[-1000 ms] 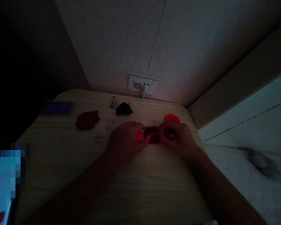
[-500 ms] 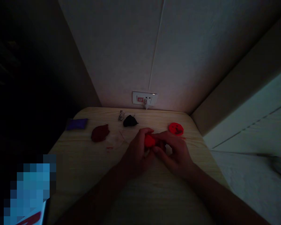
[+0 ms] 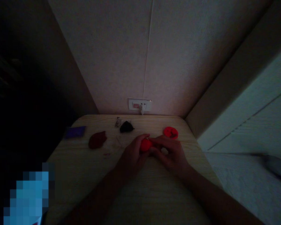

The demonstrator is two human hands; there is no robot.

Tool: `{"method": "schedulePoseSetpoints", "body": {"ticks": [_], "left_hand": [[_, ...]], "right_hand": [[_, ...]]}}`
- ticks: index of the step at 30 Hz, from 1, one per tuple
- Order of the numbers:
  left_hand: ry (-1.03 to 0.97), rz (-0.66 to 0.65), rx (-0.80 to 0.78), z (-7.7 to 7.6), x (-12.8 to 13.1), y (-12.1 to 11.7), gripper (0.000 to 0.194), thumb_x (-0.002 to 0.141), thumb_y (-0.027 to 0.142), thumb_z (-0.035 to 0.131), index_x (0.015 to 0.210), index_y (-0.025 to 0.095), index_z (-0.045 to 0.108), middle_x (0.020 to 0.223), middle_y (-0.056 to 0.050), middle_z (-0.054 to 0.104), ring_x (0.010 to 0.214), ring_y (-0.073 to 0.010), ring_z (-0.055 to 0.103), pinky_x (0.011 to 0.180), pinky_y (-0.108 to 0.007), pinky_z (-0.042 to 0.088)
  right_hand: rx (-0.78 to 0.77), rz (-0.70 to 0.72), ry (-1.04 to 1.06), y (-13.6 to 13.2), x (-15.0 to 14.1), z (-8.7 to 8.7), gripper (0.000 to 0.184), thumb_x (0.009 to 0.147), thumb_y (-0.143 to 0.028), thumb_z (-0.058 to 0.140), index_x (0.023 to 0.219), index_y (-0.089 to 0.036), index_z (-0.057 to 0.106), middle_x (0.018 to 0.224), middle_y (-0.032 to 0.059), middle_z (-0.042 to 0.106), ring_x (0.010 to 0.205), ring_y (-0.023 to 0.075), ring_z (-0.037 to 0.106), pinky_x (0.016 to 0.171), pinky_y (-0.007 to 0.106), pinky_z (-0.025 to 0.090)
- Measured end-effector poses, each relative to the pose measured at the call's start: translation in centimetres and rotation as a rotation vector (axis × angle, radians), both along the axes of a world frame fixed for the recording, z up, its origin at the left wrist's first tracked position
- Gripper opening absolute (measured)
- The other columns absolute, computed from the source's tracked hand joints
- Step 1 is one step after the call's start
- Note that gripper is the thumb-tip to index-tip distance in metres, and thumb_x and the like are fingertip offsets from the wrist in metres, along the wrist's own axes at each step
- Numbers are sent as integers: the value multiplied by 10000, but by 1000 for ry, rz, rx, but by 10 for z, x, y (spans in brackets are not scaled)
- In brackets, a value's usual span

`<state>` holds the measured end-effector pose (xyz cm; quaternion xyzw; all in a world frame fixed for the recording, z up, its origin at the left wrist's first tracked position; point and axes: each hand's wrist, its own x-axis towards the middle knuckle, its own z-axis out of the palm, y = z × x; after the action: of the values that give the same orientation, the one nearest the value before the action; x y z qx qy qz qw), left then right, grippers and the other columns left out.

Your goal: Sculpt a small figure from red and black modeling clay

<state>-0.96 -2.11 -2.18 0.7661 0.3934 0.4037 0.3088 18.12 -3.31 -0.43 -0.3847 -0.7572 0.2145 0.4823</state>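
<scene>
A bright red lump of modelling clay (image 3: 145,145) is held between my two hands over the wooden tabletop (image 3: 84,175). My left hand (image 3: 133,153) curls around its left side, thumb and fingers closed on it. From the right, my right hand (image 3: 171,152) pinches the lump's edge between thumb and fingertips. Just beyond the right hand lies a flat red clay disc (image 3: 170,132) with dark marks on its face. A black clay lump (image 3: 126,127) sits farther back. To the left rests a dark red clay piece (image 3: 97,140), flattened, with one pointed corner.
A purple packet (image 3: 75,132) lies at the table's left edge. A speckled clear scrap (image 3: 118,122) is beside the black lump, and reddish smears mark the wood. Behind the table, the wall carries a socket (image 3: 140,105) with a plug in it. A pale cabinet (image 3: 248,125) stands at right.
The view has tilted up slightly and shifted right, so the table appears lower and further left. Both hands keep hold of the red clay, with more of its rounded face showing.
</scene>
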Motion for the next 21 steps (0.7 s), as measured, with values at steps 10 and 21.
{"method": "schedulePoseSetpoints", "body": {"ticks": [10, 21], "left_hand": [[19, -53, 36, -3, -1, 2, 365, 985, 250, 574, 1343, 187, 547, 1310, -136, 679, 1200, -265, 663, 1045, -426, 540], [-47, -112, 37, -2, -5, -1, 358, 1049, 296, 454, 1387, 196, 517, 1320, -125, 672, 1186, -248, 655, 1047, -412, 525]], "right_hand": [[69, -9, -49, 1, 3, 2, 172, 894, -242, 805, 1048, -173, 775, 781, 28, 710, 653, 140, 626, 633, 268, 514], [-126, -15, 3, -2, 3, 2, 169, 956, -282, 701, 1054, -171, 782, 803, 53, 745, 699, 165, 673, 646, 285, 540]]}}
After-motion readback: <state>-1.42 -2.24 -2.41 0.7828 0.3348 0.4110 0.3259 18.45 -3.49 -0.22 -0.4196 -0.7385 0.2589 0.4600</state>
